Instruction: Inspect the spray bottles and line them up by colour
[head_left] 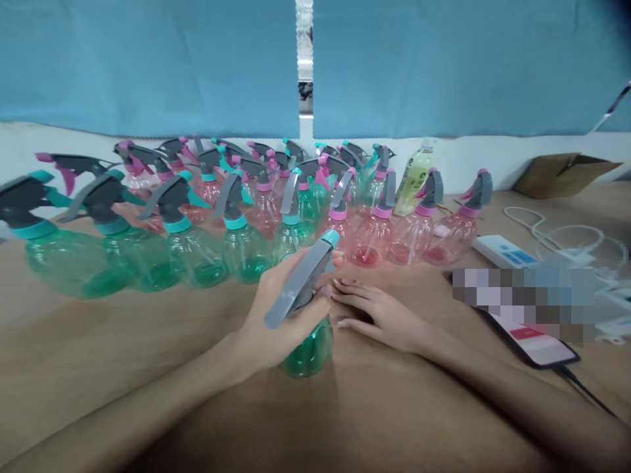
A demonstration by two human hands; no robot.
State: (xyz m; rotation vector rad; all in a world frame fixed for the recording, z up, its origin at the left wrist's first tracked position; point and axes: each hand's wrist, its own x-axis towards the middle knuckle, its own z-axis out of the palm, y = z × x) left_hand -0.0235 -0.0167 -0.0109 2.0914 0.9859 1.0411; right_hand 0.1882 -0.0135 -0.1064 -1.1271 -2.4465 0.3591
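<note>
My left hand (276, 315) is wrapped round the neck of a green spray bottle (308, 348), whose grey trigger head with a teal nozzle sticks up above the fingers. The bottle stands upright on the wooden table (207, 381). Just to its right, my right hand (379, 312) lies on the table with fingers stretched out and nothing in it. Its fingertips are close to the bottle; whether they touch it I cannot tell. Behind both hands stand green spray bottles (197, 256) with teal collars and pink spray bottles (369, 240) with pink collars.
More spray bottles crowd towards the wall. A drink bottle with a yellow-green label (415, 174) stands among them. On the right lie a brown paper bag (557, 176), a white power strip (503, 251), white cables (566, 230) and a phone (537, 341) with a black cable.
</note>
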